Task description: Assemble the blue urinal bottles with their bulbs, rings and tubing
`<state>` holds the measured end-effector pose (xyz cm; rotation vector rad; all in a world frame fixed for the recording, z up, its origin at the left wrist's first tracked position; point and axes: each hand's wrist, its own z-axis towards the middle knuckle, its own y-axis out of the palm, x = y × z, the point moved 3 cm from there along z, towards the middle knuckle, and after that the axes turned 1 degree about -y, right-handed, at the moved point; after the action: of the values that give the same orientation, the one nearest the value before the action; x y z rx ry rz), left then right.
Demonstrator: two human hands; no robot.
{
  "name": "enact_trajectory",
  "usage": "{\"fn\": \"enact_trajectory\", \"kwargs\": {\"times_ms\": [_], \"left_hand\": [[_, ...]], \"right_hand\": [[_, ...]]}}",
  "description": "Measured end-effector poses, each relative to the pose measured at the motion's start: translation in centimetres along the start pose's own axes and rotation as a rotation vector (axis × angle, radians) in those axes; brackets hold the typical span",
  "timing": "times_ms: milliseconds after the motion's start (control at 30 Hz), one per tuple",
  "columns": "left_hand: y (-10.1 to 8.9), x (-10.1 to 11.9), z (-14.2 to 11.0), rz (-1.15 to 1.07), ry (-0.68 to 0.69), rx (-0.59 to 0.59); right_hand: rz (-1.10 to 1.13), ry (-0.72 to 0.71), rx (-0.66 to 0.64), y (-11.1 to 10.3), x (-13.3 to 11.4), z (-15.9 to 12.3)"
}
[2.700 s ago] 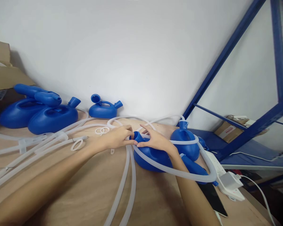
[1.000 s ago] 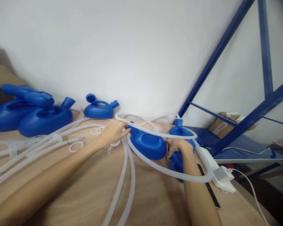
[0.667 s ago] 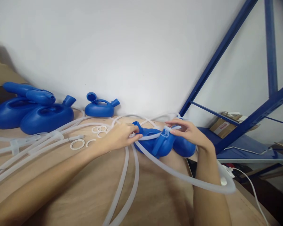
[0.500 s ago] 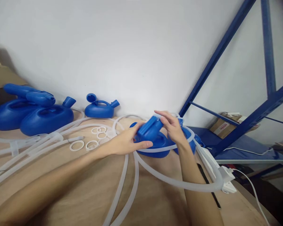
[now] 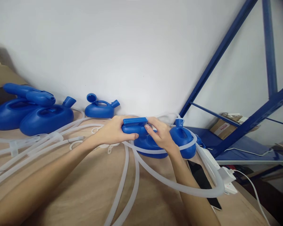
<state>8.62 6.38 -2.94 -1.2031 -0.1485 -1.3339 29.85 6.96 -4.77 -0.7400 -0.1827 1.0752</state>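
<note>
Between my two hands is a small blue plastic piece (image 5: 134, 128), with a rounded body and a flat ridge along its top. My left hand (image 5: 115, 131) grips its left end, thumb along the near side. My right hand (image 5: 159, 131) holds the other end, its fingers curled around it. Just under the hands lies a blue plastic jug (image 5: 149, 146), partly hidden by them. Another blue jug (image 5: 182, 141) stands to the right with its spout upward. A translucent ribbed hose (image 5: 165, 182) loops around my right forearm.
More blue jugs (image 5: 47, 121) stand at the left, and one with an open lid (image 5: 99, 110) by the wall. White rings (image 5: 75, 145) lie near my left wrist. A phone (image 5: 202, 180) and a power strip (image 5: 226, 183) lie right, beside a blue metal rack (image 5: 217, 59).
Both hands have moved left, turning the blue piece so its ridge lies nearly level. The right jug and the phone show more now; several rings are covered by my left hand.
</note>
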Motion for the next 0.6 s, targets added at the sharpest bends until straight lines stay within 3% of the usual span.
{"fn": "enact_trajectory", "kwargs": {"times_ms": [167,400,600], "left_hand": [[-0.1,0.1,-0.1,0.016,0.031,-0.092],[-0.6,0.5,-0.2,0.057,0.009,-0.088],[-2.7,1.2,-0.6,0.238,0.004,-0.105]], "right_hand": [[-0.060,-0.113,-0.004,-0.7,-0.3,0.0],[-0.159,-0.009,0.004,0.4,-0.9,0.1],[-0.139,0.035,0.054,2.0,-1.6,1.0]]}}
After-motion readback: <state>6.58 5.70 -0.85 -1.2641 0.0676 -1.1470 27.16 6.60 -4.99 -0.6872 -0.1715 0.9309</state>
